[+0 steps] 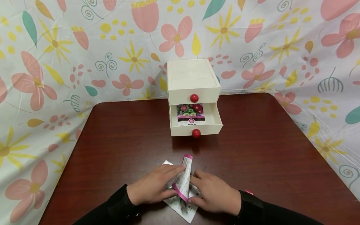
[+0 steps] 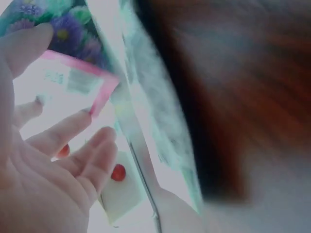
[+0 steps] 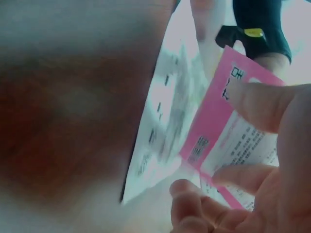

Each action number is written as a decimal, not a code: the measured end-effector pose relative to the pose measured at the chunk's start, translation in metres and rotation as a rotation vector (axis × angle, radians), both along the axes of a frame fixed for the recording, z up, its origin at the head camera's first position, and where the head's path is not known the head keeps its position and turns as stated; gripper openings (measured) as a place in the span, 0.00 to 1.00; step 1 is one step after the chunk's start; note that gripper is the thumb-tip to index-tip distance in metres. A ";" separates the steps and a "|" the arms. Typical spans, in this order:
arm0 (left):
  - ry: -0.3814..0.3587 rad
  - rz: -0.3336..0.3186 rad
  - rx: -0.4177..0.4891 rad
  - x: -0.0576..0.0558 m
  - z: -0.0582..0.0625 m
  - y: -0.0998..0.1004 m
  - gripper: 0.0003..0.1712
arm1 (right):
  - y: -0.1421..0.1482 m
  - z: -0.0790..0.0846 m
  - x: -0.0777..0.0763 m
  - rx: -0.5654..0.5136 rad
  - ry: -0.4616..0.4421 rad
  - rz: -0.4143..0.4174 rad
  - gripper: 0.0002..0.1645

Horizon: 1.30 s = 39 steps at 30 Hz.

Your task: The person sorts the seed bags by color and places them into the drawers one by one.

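Observation:
Both hands hold a seed packet (image 1: 183,178) tilted up and bent lengthwise, its pale printed back and pink bands showing in the head view. My left hand (image 1: 154,185) grips its left side, fingertips near the top and thumb lower down. Purple flowers on its front (image 2: 73,36) show beside that thumb in the left wrist view. From the right, my right hand (image 1: 215,192) pinches the packet; the right wrist view shows the thumb over the pink band (image 3: 209,121). Beneath the hands, a pale printed packet (image 1: 189,215) lies flat on the table, partly hidden.
Behind the hands stands a cream two-drawer box (image 1: 194,75) with red knobs. Its lower drawer (image 1: 213,117) is pulled out and contains a flower seed packet (image 1: 191,114). A flowered cloth (image 1: 135,31) hangs behind the dark wooden table (image 1: 112,140).

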<state>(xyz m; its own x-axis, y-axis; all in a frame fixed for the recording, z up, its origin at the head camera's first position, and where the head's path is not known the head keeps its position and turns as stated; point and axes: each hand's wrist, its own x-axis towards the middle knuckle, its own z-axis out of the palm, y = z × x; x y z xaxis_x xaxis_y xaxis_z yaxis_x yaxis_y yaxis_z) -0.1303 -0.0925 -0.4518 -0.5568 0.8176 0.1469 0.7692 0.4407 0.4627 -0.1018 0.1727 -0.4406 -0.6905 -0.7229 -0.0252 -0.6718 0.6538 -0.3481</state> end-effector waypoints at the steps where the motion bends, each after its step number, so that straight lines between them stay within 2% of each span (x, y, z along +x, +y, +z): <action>1: -0.005 -0.008 0.015 0.000 0.000 0.000 0.46 | 0.000 0.002 -0.001 -0.018 0.010 0.009 0.37; 7: -0.088 -0.009 0.052 0.002 0.006 0.001 0.45 | 0.000 0.008 -0.002 -0.106 0.043 0.051 0.33; 10: -0.103 0.003 0.083 0.003 0.009 0.001 0.46 | 0.000 0.011 -0.002 -0.179 0.011 0.062 0.32; 12: -0.115 0.016 0.100 0.003 0.011 0.002 0.47 | -0.001 0.013 -0.002 -0.252 -0.072 0.062 0.29; 16: -0.128 0.044 0.133 0.005 0.014 0.001 0.48 | -0.003 0.020 -0.003 -0.402 -0.336 0.030 0.21; 18: -0.126 0.049 0.153 0.005 0.015 0.001 0.49 | -0.004 0.022 -0.004 -0.457 -0.457 0.002 0.21; 21: -0.110 0.044 0.179 0.005 0.016 0.001 0.49 | -0.004 0.025 -0.004 -0.510 -0.577 -0.031 0.28; 29: -0.027 -0.023 0.267 0.005 0.015 0.002 0.48 | -0.006 0.027 -0.007 -0.634 -0.771 -0.064 0.37; 34: -0.014 -0.051 0.306 0.005 0.015 0.004 0.49 | -0.007 0.027 -0.009 -0.710 -0.827 -0.054 0.36; 39: -0.014 -0.053 0.297 0.005 0.017 0.004 0.50 | -0.006 0.028 -0.011 -0.756 -0.860 -0.040 0.36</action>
<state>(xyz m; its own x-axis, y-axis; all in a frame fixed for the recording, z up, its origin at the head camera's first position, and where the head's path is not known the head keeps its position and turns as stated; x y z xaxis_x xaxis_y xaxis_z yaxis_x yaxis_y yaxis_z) -0.1252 -0.0884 -0.4351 -0.5184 0.7677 0.3767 0.7801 0.2441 0.5761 -0.1132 0.1663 -0.4122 -0.6777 -0.7321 -0.0689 -0.0041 0.0975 -0.9952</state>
